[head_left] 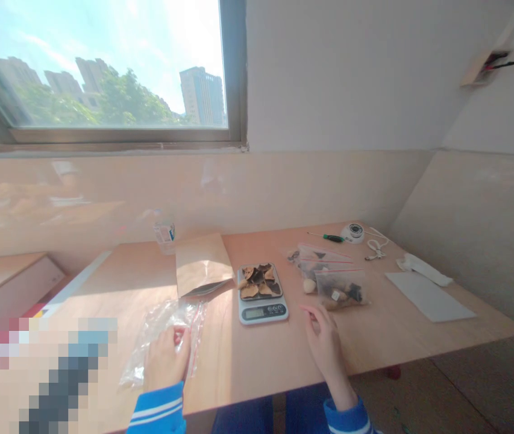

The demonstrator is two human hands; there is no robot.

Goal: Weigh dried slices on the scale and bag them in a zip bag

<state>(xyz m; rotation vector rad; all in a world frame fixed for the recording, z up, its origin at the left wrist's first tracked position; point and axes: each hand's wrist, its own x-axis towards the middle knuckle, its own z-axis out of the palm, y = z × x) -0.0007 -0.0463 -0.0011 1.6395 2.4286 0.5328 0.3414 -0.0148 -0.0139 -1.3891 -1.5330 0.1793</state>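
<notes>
My left hand (169, 352) rests over a clear plastic bag (148, 325), its fingers curled inward; whether they pinch the plastic is hidden. Beyond it stands a white digital scale (263, 314), whose display I cannot read. Several dried brown pieces, light on some sides and dark on others, lie in the tray (260, 282) on top. To the right of the scale, my right hand (322, 334) hovers at or just above the table with loosely bent fingers, apart and holding nothing visible. Just past it lie zip bags (340, 283) with dark and pale items inside.
Behind the clear bag sits a brown paper pouch (205, 262), beside a plastic bottle (164, 232). At the back right are a green-handled screwdriver (332, 239) and a white round device (353, 232) with a cable. A white sheet (428, 296) lies right. The table's front edge (257, 395) is close to me.
</notes>
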